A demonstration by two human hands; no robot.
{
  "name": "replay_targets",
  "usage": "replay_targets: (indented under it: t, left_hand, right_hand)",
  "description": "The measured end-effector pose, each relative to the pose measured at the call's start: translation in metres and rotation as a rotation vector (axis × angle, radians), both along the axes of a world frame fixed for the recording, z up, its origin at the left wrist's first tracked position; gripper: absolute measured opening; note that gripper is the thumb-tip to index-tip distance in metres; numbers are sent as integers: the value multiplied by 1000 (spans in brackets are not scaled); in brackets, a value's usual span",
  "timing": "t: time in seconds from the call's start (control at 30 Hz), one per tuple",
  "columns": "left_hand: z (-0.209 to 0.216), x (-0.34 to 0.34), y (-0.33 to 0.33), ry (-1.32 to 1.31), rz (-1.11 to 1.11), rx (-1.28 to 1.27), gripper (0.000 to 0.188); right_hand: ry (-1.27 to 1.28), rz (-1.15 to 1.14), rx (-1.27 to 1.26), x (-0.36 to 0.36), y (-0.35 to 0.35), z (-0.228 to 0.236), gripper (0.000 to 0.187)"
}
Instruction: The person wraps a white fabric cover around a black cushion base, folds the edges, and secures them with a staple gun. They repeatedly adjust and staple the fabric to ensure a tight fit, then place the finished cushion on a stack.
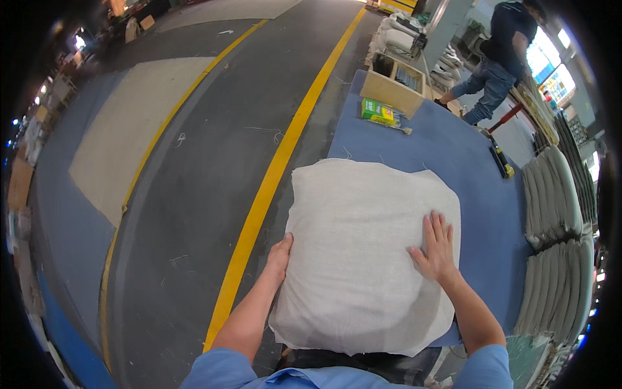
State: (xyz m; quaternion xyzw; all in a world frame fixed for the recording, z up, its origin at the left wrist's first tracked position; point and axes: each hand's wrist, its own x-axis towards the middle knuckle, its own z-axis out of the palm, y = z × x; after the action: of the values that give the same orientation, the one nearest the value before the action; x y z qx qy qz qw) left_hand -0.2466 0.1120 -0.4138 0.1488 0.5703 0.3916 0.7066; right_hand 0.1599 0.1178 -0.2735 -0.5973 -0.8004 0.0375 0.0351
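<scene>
A white, roughly square fabric cushion (363, 259) lies at the near side of the blue tabletop (495, 220). It reaches past the table's left edge and back toward my body. My left hand (280, 255) grips the cushion's left edge, its fingers partly hidden by the cloth. On the right part of the top face my right hand (435, 251) rests flat, with the fingers stretched out and the thumb apart. A few loose threads stick out along the cushion's far edge.
Toward the far end stand a wooden box (383, 91) and a green-and-yellow packet (379, 112). A black-and-yellow hand tool (501, 161) lies at the right. Stacked grey cushions (551, 198) line the right side. Another person (499, 58) walks beyond the table. Yellow floor lines (275, 172) run left.
</scene>
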Motion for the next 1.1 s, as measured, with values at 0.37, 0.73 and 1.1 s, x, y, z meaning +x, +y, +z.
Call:
replay_targets:
  t: [0.37,0.73,1.1]
  left_hand:
    - [-17,-6,1,-126,-2,-40,65]
    - [1,3,3,5,2,25,68]
    - [-1,-1,2,-33,-37,15,73]
  right_hand:
    - [-4,213,-114,-203,74,-19,98]
    - [218,353,-47,-200,64,-14,84]
    - [-7,67,-187,-36,-129,-3,107]
